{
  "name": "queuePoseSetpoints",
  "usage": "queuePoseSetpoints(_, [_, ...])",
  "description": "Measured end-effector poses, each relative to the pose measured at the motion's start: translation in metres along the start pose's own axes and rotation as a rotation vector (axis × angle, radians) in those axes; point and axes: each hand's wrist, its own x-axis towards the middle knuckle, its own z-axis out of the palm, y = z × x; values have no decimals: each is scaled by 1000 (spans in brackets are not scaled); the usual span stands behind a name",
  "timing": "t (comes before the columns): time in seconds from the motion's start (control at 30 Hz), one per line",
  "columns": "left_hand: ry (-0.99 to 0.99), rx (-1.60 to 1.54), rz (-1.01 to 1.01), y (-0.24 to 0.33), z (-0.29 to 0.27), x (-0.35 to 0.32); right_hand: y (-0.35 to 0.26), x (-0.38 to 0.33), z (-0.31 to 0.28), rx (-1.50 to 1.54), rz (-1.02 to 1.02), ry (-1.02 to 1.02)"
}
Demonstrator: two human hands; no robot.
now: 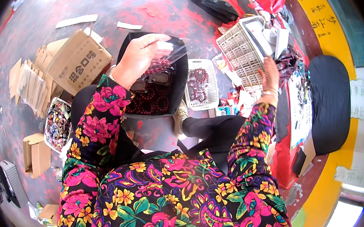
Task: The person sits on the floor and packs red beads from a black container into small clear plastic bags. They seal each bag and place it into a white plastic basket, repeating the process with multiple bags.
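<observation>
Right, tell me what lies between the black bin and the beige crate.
In the head view, a white basket with dark red beads stands between the black bin and beige crate.

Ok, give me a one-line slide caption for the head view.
Left hand above a black container of dark red beads, right hand near a beige plastic crate.

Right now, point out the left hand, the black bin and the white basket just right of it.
Left hand (138, 58): head view, back of the hand.
Black bin (181, 77): head view, inner right wall.
White basket (200, 107): head view, near wall.
</observation>
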Motion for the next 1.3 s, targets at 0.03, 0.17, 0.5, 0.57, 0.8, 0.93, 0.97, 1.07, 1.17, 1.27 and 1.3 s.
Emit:
queuePoseSetpoints(0.03, [43,39,-9,2,-7,-6,-34,-30,28,406,26,6])
queuePoseSetpoints(0.17, [2,-12,0,2,9,3,37,2,-16,-135,169,51])
queuePoseSetpoints(0.5, [-23,-252,-107,11,9,-2,-118,-116,129,459,-168,-874])
queuePoseSetpoints(0.57, [-18,-296,-103,13,10,-5,-126,-126,151,512,-169,-996])
queuePoseSetpoints(0.8, [-54,-302,-59,19,6,-9,-140,-142,177,595,-148,-809])
queuePoseSetpoints(0.93, [-45,-318,-48,22,5,-12,-144,-144,180,547,-144,-749])
queuePoseSetpoints(0.97, [-39,-261,-17,22,5,-12,-145,-145,179,546,-144,-743])
queuePoseSetpoints(1.07, [-26,-5,127,22,2,-12,-148,-148,176,586,-151,-729])
queuePoseSetpoints(1.17, [-13,300,304,18,-6,-8,-148,-148,175,622,-180,-699])
queuePoseSetpoints(1.27, [-14,312,267,28,-3,-10,-141,-146,175,651,-261,-635])
queuePoseSetpoints(1.3, [-24,290,207,35,-1,-14,-138,-144,175,652,-300,-618])
